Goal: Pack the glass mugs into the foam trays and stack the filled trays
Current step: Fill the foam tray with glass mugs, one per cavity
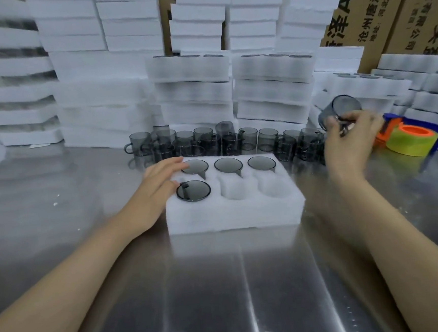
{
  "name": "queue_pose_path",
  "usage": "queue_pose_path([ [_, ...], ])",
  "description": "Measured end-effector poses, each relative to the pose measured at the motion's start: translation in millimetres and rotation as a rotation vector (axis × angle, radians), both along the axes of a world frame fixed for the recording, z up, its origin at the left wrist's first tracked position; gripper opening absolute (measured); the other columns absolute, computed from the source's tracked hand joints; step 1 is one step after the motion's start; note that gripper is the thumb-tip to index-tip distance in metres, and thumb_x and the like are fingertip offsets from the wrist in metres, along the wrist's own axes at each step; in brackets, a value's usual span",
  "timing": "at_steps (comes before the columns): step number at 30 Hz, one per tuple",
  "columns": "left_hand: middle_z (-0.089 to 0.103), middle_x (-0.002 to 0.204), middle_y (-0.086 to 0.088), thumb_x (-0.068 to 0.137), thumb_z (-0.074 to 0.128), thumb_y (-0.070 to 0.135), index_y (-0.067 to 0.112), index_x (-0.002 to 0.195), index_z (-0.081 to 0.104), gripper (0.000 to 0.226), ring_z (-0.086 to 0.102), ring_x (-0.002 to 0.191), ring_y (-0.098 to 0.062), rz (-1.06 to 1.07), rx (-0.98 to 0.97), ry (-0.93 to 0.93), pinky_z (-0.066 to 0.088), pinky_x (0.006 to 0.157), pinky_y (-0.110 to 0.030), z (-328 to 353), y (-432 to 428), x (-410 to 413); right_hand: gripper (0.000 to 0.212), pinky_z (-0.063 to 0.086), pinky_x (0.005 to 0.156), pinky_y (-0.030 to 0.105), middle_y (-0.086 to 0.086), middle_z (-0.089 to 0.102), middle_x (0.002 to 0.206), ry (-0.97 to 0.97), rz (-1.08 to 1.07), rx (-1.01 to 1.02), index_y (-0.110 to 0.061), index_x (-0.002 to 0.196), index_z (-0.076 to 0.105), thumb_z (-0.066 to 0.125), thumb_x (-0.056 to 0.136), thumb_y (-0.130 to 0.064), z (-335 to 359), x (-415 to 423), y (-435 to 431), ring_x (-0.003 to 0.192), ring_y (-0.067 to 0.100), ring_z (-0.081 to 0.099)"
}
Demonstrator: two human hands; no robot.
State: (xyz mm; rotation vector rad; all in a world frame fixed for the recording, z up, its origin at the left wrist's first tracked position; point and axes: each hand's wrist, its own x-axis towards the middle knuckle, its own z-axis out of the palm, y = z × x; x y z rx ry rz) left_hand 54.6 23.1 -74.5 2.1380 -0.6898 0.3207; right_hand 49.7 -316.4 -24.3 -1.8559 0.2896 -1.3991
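A white foam tray (232,215) lies on the steel table in front of me. Smoky grey glass mugs fill its three back pockets and the front left pocket (193,190); the front middle and front right pockets hold nothing. My left hand (161,182) rests flat on the tray's left edge, fingers straight, touching the foam beside the back left mug. My right hand (348,138) is raised to the right of the tray and grips a tilted grey mug (340,111) by its handle side. A row of loose grey mugs (210,141) stands behind the tray.
Tall stacks of white foam trays (192,88) rise behind the mugs and on the left, with cardboard boxes (373,6) behind them. A tape dispenser with a yellow-green roll (409,141) sits at the right, close to my right hand.
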Motion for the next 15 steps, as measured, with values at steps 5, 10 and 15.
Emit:
queue_pose_path([
  [5, 0.043, 0.14, 0.006, 0.085, 0.032, 0.022, 0.015, 0.121, 0.059, 0.046, 0.027, 0.135, -0.014, 0.008, 0.058, -0.059, 0.015, 0.11, -0.018, 7, -1, -6, 0.017, 0.056, 0.086, 0.038, 0.022, 0.054, 0.109, 0.032, 0.701, 0.408, -0.019, 0.082, 0.051, 0.067, 0.087, -0.014, 10, -20, 74, 0.094, 0.028, 0.064],
  [10, 0.044, 0.14, 0.005, 0.088, 0.031, 0.023, 0.015, 0.121, 0.059, 0.044, 0.027, 0.135, -0.014, 0.014, 0.053, -0.064, 0.015, 0.11, -0.018, 7, -1, -10, 0.034, 0.042, 0.078, 0.015, 0.008, 0.059, 0.104, 0.193, 0.791, 0.034, -0.023, 0.068, 0.048, 0.081, 0.073, -0.013, -8, -34, 117, 0.091, 0.007, 0.056],
  [15, 0.041, 0.14, 0.01, 0.101, 0.036, 0.008, 0.026, 0.118, 0.055, 0.031, 0.025, 0.136, -0.011, 0.011, 0.008, -0.025, 0.014, 0.109, -0.017, 4, -2, -8, 0.039, 0.036, 0.076, 0.002, -0.012, 0.052, 0.11, 0.266, 0.827, -0.136, -0.024, 0.07, 0.05, 0.084, 0.066, -0.007, -16, -35, 119, 0.105, -0.007, 0.05],
])
